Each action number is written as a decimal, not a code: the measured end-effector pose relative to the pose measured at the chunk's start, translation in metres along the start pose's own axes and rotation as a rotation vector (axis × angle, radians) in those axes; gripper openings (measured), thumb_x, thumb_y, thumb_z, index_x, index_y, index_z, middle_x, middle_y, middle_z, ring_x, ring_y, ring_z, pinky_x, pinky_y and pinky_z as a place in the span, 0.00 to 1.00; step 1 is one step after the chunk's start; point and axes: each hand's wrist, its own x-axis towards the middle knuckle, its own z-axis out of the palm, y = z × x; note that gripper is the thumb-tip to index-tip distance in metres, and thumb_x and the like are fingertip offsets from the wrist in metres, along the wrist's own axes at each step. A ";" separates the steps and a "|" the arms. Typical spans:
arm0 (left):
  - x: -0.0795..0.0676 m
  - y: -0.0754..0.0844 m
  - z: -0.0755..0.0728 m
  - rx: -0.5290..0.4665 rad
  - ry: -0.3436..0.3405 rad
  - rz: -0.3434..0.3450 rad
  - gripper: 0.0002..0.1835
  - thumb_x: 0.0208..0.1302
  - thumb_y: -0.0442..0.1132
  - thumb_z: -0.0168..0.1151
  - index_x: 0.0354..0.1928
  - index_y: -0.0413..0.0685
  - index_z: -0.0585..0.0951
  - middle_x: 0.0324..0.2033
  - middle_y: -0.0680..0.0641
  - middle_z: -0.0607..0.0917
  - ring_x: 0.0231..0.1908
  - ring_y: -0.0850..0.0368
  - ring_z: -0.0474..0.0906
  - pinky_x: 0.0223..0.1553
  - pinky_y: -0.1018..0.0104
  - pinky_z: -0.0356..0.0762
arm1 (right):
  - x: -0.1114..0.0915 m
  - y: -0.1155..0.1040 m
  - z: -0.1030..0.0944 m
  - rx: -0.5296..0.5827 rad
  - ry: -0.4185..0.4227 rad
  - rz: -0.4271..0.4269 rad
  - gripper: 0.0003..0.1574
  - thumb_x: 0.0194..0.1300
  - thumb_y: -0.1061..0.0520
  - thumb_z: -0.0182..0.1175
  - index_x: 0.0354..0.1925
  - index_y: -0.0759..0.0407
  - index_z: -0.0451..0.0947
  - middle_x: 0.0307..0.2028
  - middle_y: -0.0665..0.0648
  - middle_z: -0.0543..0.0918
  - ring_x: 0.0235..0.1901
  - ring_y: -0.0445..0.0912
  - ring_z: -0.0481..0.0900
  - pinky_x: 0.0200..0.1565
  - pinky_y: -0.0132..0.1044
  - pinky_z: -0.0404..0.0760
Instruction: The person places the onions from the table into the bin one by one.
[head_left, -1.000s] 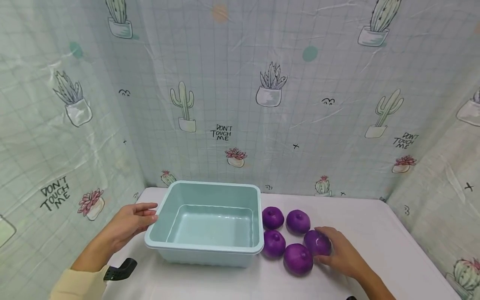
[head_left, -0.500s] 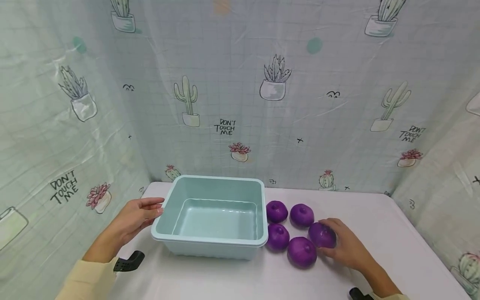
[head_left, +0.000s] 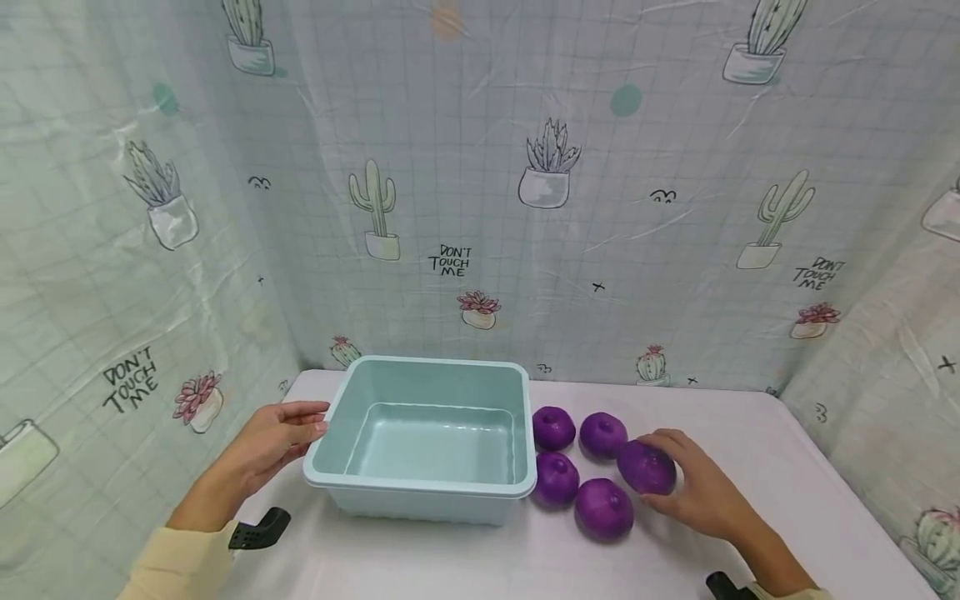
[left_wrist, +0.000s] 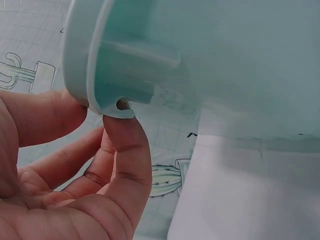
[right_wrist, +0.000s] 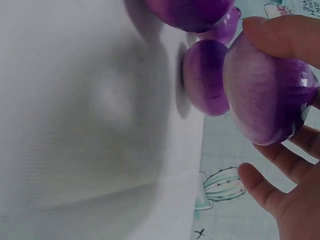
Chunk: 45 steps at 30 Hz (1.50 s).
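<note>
Right fingers [right_wrist: 290,162] around purple onion [right_wrist: 267,92], left fingers [left_wrist: 132,155] on tub rim [head_left: 420,483]

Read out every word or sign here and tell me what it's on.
"DON'T TOUCH ME": head view, three times, on the cactus-print backdrop.
"x": small marks on that backdrop.
Right wrist view's top corner: sideways lettering, cut off, not fully readable.
No lettering shows on the blue tub or purple onions.

We are gripping one glossy purple onion [head_left: 645,468]; four more onions [head_left: 603,510] are lying between it and our upright pale-teal plastic basin [head_left: 420,483].
</note>
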 end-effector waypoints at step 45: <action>0.002 -0.003 0.002 0.062 0.024 0.004 0.32 0.67 0.42 0.63 0.70 0.42 0.66 0.50 0.45 0.80 0.45 0.57 0.80 0.47 0.66 0.80 | 0.047 -0.075 -0.032 0.085 -0.019 -0.315 0.52 0.38 0.50 0.83 0.63 0.39 0.71 0.61 0.42 0.72 0.59 0.38 0.71 0.55 0.37 0.80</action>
